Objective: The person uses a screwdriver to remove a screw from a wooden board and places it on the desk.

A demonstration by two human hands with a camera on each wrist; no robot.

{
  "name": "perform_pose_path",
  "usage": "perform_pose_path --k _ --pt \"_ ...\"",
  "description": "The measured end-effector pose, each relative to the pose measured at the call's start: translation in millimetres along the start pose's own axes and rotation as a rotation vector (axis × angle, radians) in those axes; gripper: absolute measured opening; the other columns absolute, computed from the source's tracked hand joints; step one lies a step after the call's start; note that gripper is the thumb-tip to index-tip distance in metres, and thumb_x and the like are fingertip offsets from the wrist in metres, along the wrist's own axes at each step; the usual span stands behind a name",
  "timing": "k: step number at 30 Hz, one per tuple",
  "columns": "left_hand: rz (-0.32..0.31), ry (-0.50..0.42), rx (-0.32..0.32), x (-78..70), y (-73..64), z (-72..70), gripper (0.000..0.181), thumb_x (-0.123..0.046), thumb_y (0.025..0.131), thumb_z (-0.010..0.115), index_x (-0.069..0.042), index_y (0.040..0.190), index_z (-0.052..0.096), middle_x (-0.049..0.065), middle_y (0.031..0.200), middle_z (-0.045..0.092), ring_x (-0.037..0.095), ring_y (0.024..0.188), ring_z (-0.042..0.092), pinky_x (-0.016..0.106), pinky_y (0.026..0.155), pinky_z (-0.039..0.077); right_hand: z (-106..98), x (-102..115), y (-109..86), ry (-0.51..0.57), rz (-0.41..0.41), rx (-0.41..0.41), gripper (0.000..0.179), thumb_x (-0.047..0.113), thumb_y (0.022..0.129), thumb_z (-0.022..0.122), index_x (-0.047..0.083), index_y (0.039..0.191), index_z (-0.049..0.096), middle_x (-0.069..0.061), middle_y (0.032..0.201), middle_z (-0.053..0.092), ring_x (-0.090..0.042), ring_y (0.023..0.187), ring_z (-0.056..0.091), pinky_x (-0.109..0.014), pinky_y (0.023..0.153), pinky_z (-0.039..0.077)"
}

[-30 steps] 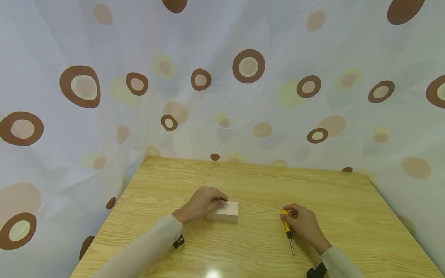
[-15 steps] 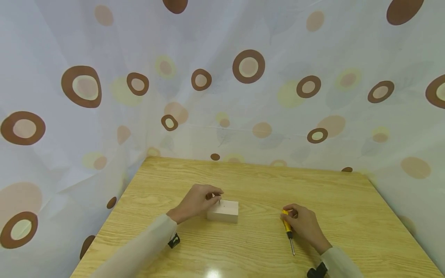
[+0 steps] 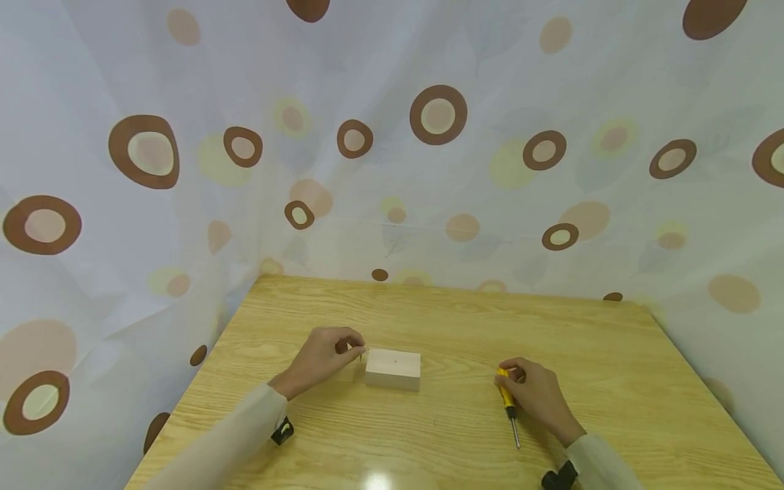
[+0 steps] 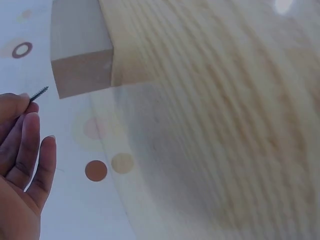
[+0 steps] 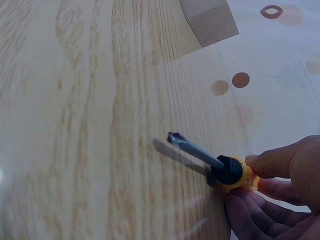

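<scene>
My left hand (image 3: 324,357) pinches a small dark screw (image 4: 39,93) between thumb and forefinger, its threaded tip sticking out. It hangs just left of a pale wooden block (image 3: 393,371), which lies flat on the table and has a small dark hole in its top. On the right, my right hand (image 3: 539,395) grips the yellow handle of a screwdriver (image 3: 508,401). The shaft points toward the front edge, and in the right wrist view the metal tip (image 5: 175,138) casts a shadow on the wood close by.
The wood-grain table (image 3: 453,435) spreads under both hands. A pale curtain (image 3: 392,184) with brown and beige circles hangs at the back and on both sides. A small black device (image 3: 282,431) is strapped at the left wrist, another (image 3: 559,476) at the right.
My left hand has drawn away leftward from the top of the block with the screw pinched in it, baring the block's top. The right hand and screwdriver have stayed where they were.
</scene>
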State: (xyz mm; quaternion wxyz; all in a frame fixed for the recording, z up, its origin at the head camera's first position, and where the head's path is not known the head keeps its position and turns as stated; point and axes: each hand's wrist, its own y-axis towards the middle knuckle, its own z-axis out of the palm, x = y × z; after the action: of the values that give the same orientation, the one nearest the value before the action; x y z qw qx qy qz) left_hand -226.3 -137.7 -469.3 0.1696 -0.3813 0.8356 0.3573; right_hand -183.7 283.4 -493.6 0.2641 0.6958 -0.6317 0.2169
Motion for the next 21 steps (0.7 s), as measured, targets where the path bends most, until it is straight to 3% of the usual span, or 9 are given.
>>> perform_pose_path --k 10,21 --pt "-0.027 0.019 0.021 15.5 -14.1 -3.0 0.005 -0.011 0.095 0.077 -0.008 0.097 0.079 -0.007 0.086 0.075 0.0 0.063 0.059 0.022 0.057 0.052 -1.0 -0.3 0.4 -0.007 0.001 -0.002 0.031 0.022 0.096 0.076 0.001 0.119 0.072 -0.003 0.091 0.069 -0.015 0.08 0.065 -0.029 0.064 0.053" --pt "-0.143 0.058 0.11 21.5 -23.2 -2.9 0.004 -0.012 0.095 0.075 -0.014 0.092 0.077 -0.007 0.087 0.074 0.0 0.068 0.06 0.022 0.061 0.053 -0.2 -0.1 -0.4 -0.004 0.0 -0.009 0.03 0.021 0.095 0.076 0.001 0.118 0.073 -0.003 0.09 0.069 -0.015 0.079 0.065 -0.028 0.063 0.053"
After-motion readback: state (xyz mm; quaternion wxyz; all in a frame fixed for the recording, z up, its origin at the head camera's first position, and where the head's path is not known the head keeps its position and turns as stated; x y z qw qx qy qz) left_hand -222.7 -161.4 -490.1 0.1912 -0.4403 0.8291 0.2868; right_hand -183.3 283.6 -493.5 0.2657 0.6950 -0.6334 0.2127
